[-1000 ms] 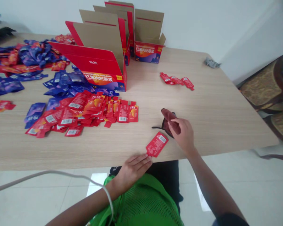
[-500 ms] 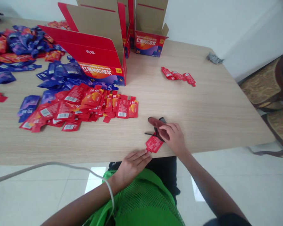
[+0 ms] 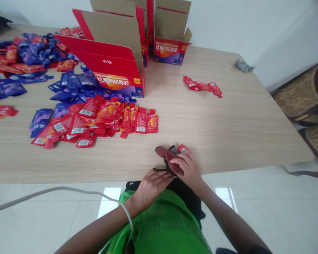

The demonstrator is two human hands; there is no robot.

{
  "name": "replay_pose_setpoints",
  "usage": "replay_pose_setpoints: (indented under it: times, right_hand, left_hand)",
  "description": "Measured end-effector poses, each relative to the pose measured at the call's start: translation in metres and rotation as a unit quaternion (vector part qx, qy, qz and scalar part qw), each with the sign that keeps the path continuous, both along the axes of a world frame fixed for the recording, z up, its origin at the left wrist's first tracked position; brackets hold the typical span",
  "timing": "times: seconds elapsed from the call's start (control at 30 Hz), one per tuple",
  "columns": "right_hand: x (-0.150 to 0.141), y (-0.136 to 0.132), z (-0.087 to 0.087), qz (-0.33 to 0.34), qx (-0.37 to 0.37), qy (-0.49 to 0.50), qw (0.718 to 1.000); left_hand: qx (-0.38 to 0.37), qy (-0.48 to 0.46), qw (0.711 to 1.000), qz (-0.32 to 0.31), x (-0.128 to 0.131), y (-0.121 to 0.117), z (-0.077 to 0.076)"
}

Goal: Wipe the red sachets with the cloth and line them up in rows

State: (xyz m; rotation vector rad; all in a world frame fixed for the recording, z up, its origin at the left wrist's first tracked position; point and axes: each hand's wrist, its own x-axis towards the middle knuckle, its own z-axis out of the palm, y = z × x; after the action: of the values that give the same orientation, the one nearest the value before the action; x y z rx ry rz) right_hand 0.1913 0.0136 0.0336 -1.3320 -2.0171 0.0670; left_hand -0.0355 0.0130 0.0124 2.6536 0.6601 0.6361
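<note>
Maroon cloth (image 3: 164,154) with a dark edge is pinched between the thumb and bent fingers of the person's right hand (image 3: 189,171), low over the near edge of the table (image 3: 233,127). Under it lies a red sachet (image 3: 184,148), mostly covered; I can see only its far end, poking out past the knuckles. Flat and palm down, the left hand (image 3: 151,186) rests on the table edge, fingers stretched and side by side, their tips right by the cloth's thin dark strap (image 3: 159,169); whether they touch the sachet I can't tell. Off to the left sprawls a red pile (image 3: 95,121) of sachets, with a blue pile (image 3: 76,84) just behind and, near it, an open box (image 3: 119,83). Another box (image 3: 169,51) stands open farther back. Beyond the right hand, well apart, lie some crumpled red packets (image 3: 202,85), and a grey scrap (image 3: 244,65) sits near the wall.
</note>
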Motion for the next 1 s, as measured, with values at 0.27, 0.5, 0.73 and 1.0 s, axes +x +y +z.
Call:
replay_pose_setpoints:
  times: [0.27,0.5,0.73,1.0]
  right_hand:
    - [0.076,0.059,0.01,-0.139,0.033,-0.062,0.988]
    - [0.032,0.019,0.03,-0.108,0.067,0.051,0.991]
    - [0.007,0.005,-0.008,-0.024,0.018,0.007,1.0]
    - [0.102,0.059,0.01,-0.205,0.068,-0.047,0.975]
  left_hand:
    - [0.012,-0.007,1.0,0.002,-0.002,0.0,0.0]
    - [0.015,-0.01,1.0,0.002,0.001,0.0,0.0]
    - [0.016,-0.017,1.0,0.002,0.0,0.002,0.0]
    - [0.052,0.037,0.998,-0.013,-0.001,0.003,0.014]
